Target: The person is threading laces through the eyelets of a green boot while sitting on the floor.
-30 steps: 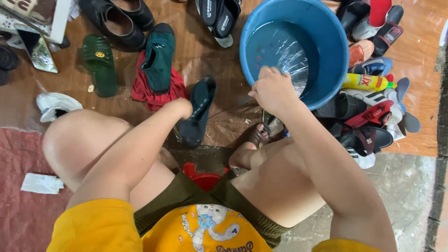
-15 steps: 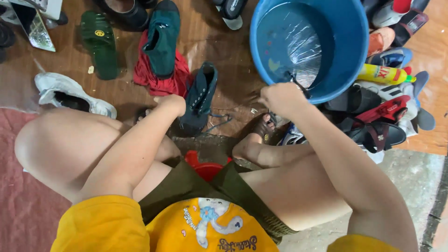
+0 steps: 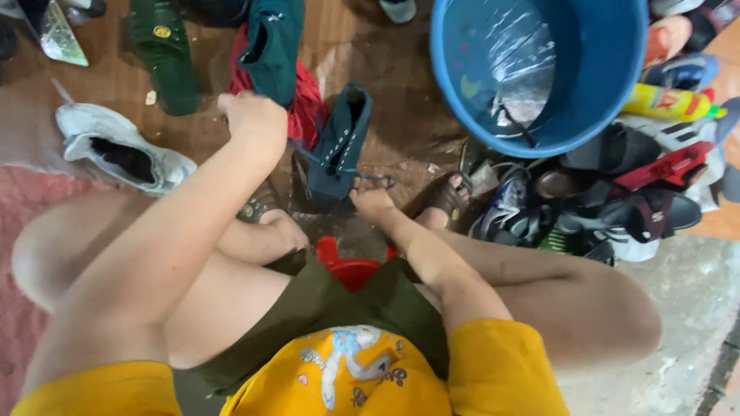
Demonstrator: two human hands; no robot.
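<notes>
A dark teal lace-up sneaker [image 3: 339,150] stands on the wet brown floor between my feet. My left hand [image 3: 250,115] is closed to the left of it, and a thin lace [image 3: 302,150] runs taut from the fist to the shoe. At the shoe's near end, my right hand [image 3: 372,202] has its fingers curled on the sneaker, with a loop of lace beside them. I sit on a low red stool [image 3: 351,270].
A blue basin [image 3: 455,85] holding water stands at the upper right. A pile of shoes and sandals [image 3: 617,200] and a yellow bottle [image 3: 667,102] lie beside it. A white sneaker [image 3: 116,150], a green sandal [image 3: 162,58] and a teal shoe [image 3: 274,46] on red cloth are at the left.
My right hand left the basin's rim and came down to the sneaker's near end. My left hand moved up and left, drawing the lace out.
</notes>
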